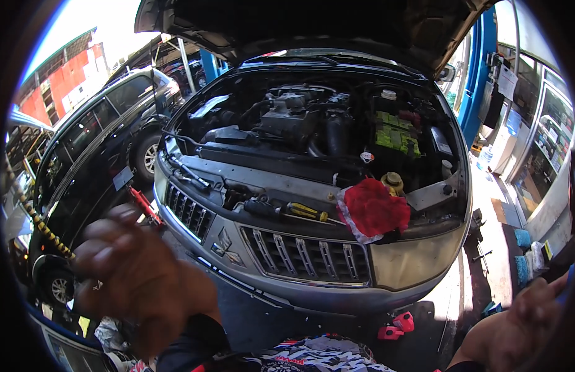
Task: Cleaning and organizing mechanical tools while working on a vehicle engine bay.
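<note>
My left hand [136, 273] is raised in front of the car's left front corner, touching nothing I can see. Its fingers look bent, but motion smears them. Low at the right, my right hand [523, 325] is blurred too, and its grip cannot be made out. Before me stands a silver car with its hood [287, 28] up and the engine [290, 115] bare. On the front panel lie a red cloth [374, 209], a yellow-and-black screwdriver [307, 211], a dark-handled tool [261, 208] and a ratchet-like metal tool [191, 172]. The radiator cap [367, 157] sits behind the cloth.
A dark car [92, 146] is parked at the left, near a red jack-like stand [145, 204]. Pink blocks [396, 327] lie on the floor below the bumper. A blue post [476, 74] rises at the right, with blue-and-white packs [530, 257] lower down.
</note>
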The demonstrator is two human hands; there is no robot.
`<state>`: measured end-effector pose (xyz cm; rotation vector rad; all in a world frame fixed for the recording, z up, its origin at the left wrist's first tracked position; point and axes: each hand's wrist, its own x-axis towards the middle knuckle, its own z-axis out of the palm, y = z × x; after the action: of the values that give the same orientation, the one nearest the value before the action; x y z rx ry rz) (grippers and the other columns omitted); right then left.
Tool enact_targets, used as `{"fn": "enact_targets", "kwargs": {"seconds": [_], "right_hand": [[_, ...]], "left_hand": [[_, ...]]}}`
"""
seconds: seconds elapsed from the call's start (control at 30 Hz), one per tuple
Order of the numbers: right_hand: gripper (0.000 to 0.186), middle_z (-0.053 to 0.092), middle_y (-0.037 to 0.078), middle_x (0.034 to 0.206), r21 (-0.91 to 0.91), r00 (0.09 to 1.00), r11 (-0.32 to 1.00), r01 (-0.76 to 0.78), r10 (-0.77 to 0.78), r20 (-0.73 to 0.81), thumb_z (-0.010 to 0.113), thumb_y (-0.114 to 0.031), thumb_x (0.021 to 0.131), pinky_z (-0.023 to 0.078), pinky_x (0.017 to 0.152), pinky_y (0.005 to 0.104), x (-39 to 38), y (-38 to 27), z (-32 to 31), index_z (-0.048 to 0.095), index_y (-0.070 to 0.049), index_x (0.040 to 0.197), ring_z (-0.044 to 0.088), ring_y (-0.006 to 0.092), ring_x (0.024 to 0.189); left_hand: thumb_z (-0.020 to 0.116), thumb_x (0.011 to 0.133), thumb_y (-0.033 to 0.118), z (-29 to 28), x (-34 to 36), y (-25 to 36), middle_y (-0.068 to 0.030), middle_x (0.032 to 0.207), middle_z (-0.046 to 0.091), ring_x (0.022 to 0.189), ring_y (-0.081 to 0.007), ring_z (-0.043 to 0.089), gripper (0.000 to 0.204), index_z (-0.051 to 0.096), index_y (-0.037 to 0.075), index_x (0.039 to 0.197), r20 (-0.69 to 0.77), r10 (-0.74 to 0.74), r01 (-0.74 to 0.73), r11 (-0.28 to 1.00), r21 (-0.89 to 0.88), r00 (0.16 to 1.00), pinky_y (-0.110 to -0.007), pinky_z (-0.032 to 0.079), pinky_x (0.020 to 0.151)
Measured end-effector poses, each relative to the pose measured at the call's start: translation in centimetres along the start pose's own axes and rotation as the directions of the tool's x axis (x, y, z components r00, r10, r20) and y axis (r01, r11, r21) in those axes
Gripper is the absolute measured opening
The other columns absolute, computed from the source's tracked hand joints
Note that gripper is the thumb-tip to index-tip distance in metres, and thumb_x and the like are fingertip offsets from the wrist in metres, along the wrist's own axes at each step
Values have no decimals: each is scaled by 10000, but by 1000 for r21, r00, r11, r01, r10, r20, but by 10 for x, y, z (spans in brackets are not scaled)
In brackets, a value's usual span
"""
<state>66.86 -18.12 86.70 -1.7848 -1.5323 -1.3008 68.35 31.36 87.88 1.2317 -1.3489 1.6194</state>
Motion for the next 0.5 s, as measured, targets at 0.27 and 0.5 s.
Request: {"fn": "enact_targets", "kwargs": {"seconds": [0.27,0.5], "right_hand": [[520,544,202,1181,-246,611,604,-758,790,57,617,-443,887,417,928,442,-145,100,214,584,16,1130,522,360,1089],[468,533,204,1291,-460,613,491,-740,774,-159,482,-406,964,308,1057,496,-191,136,271,582,-4,1184,435,408,1257]], "left_hand": [[686,813,224,-12,-281,-20,-208,1139,524,1066,-342,515,462,535,-8,1183,-256,-751,685,334,647,608,-402,422,914],[684,781,376,-60,-369,16,-272,1371,380,1251,-475,368,672,438,32,1305,-260,-792,478,46,877,553,-553,282,1044]]}}
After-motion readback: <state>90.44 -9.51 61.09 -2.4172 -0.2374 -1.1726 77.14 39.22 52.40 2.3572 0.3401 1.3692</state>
